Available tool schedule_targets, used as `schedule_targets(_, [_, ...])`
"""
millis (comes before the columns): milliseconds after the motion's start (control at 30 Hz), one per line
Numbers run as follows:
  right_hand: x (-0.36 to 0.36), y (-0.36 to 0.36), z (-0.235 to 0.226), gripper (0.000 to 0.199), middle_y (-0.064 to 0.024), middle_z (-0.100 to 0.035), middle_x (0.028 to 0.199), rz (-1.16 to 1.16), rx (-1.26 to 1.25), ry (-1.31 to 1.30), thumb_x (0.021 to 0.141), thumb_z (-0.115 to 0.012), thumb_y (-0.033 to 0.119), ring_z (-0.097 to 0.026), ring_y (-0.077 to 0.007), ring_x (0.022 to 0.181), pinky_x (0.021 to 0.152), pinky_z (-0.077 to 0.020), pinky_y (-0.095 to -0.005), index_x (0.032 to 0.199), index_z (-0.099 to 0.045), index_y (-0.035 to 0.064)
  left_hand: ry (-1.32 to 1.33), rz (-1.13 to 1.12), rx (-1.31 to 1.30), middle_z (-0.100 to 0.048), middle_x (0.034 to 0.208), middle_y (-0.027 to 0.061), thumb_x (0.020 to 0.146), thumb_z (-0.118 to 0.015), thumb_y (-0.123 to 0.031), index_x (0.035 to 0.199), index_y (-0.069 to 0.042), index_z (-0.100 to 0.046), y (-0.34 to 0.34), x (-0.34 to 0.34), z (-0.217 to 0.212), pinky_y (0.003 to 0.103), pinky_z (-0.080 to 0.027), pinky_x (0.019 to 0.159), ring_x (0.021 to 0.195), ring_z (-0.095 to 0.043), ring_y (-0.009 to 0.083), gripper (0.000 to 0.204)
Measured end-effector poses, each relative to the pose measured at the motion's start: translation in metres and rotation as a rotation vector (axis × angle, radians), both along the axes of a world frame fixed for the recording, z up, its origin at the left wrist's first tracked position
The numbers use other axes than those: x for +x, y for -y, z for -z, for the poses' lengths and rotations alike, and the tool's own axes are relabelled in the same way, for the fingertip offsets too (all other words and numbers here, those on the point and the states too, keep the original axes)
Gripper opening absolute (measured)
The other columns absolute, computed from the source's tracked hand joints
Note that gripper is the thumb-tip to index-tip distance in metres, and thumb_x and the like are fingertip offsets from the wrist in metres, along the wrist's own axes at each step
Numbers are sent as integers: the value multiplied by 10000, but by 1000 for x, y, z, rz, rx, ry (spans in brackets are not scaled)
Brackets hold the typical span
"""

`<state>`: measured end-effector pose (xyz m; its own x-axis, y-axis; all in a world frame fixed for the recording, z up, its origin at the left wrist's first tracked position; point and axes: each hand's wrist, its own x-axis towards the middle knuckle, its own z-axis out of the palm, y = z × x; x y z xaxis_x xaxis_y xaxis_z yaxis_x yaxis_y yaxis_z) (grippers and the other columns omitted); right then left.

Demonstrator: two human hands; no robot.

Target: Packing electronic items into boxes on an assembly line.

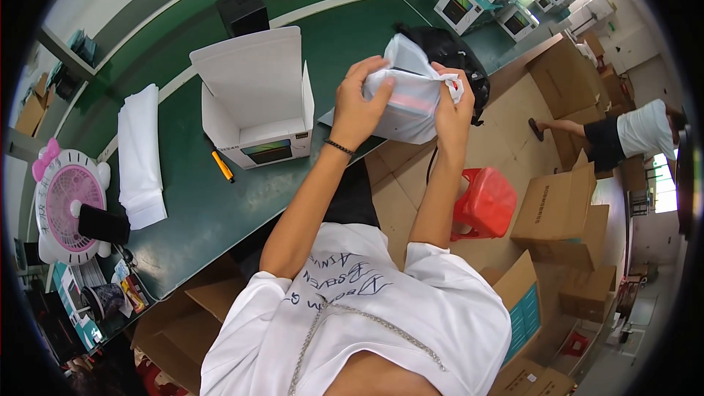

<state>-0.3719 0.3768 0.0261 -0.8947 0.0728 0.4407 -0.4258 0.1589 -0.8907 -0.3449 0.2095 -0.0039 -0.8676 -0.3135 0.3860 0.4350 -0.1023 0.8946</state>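
A white plastic bag (pixel 412 119) with a boxy thing inside is between my hands at the table's near edge, its mouth partly open at the top. My left hand (pixel 358 106) grips its left side, thumb over the rim. On the other side my right hand (pixel 453 110) pinches a bunched corner of the bag. What lies inside is mostly hidden; a pinkish patch shows through. Left of my hands stands an open white carton (pixel 253 132) with its lid raised, and nothing shows inside. A black plastic bag (pixel 446 50) lies just beyond my right hand.
On the green table (pixel 198 220) lie an orange-handled cutter (pixel 222 166) and a stack of white bags (pixel 141 154). A pink fan (pixel 72 202) stands left, a black box (pixel 242 12) behind. Printed cartons (pixel 460 7) are piled far right. A red stool (pixel 484 202) and brown cartons (pixel 554 202) occupy the floor; a person (pixel 638 132) is beyond.
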Motion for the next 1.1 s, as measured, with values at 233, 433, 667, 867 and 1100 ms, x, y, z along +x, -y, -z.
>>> schedule_targets(233, [5,7,-3,136,-141,-689,1256,-41,-73,-17,985,-488,-6,-600,-150,1037,965,-452,-284,1015,-621,2,-44,-61,-309,-655,1259,183,890,-657,-63,1016,-13,-674,2,6,-17,393,-482,994,1210,-609,340,136])
schedule_targets(433, [3,5,2,363,-191,-652,1308,-317,6,-4,929,-586,54,-648,-226,1124,969,-495,-333,1282,-520,-3,-132,156,-390,-589,1254,203,906,-587,-45,1257,-42,-536,-2,-7,-14,408,-453,1025,1232,-550,343,355])
schedule_targets(667, [8,11,-21,534,-167,-691,1241,-206,730,-350,869,-766,195,-645,-230,1132,973,-495,-344,1359,-618,46,-108,279,49,-428,1408,231,991,-466,-163,1457,29,-330,-3,-1,-8,438,-372,1104,1292,-440,371,521])
schedule_targets(867, [14,20,-12,244,-153,-734,1077,-167,454,-255,929,-691,127,-676,-207,1008,900,-512,-321,1142,-739,17,-180,13,-323,-295,1556,260,990,-476,-175,1469,92,-286,-1,16,-13,465,-262,1185,1397,-338,426,580])
schedule_targets(1100, [28,-10,-9,245,-62,-690,972,264,311,-142,1016,-647,249,-595,-115,876,812,-503,-301,1043,-698,11,-451,-130,-489,-491,1467,219,857,-655,-149,1392,-50,-430,48,168,-41,487,-316,1153,1370,-451,394,588])
